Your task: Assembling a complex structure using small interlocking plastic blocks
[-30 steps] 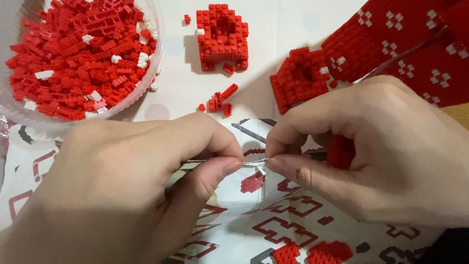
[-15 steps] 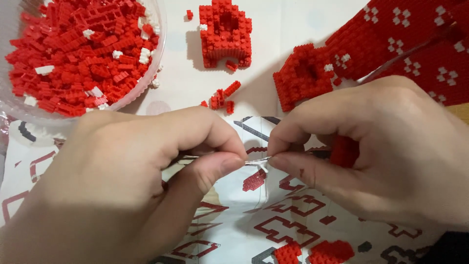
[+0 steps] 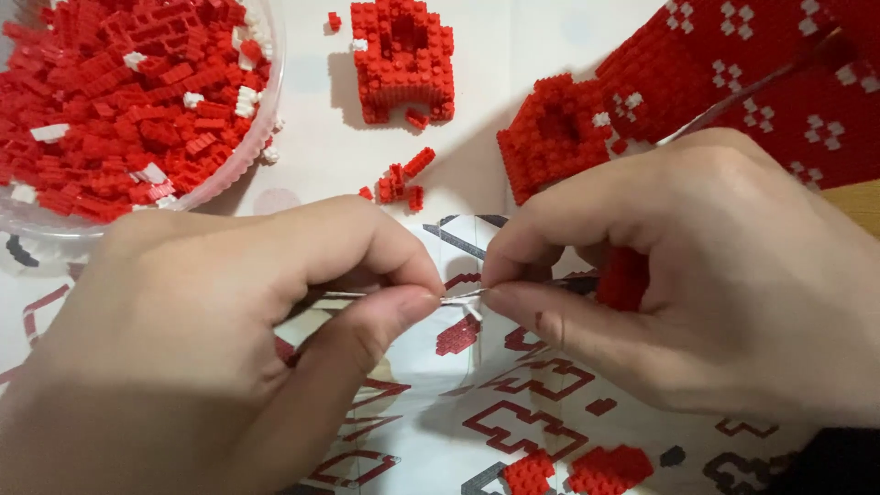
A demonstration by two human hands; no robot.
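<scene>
— Since both hands meet in the middle, where exactly does the thin clear plastic piece (image 3: 458, 298) lie?

— Right between them, just above the printed instruction sheet (image 3: 513, 422). The left hand (image 3: 211, 348) pinches its left end between thumb and forefinger; the right hand (image 3: 697, 293) pinches the right end the same way. Both are clamped on it, fingertips almost touching.

— And its long axis?

— Roughly level, running left to right from one pinch to the other, with a slight rise toward the right. Only a short stretch shows in the gap between the thumbs; I cannot tell how far it runs inside either grip.

— Which hand is nearer?

— Neither; they share it evenly, so any pull would go along that left-right line.

— What sits around them?

— Up and to the left, a clear bowl (image 3: 261, 137) heaped with small red bricks. Straight above the pinch, a few loose red bricks (image 3: 403, 179) on the white worktop (image 3: 302, 156), and beyond them a small red brick block (image 3: 403, 60). To the upper right, a large red brick build (image 3: 733, 82) with white dots, well apart from the plastic.
</scene>
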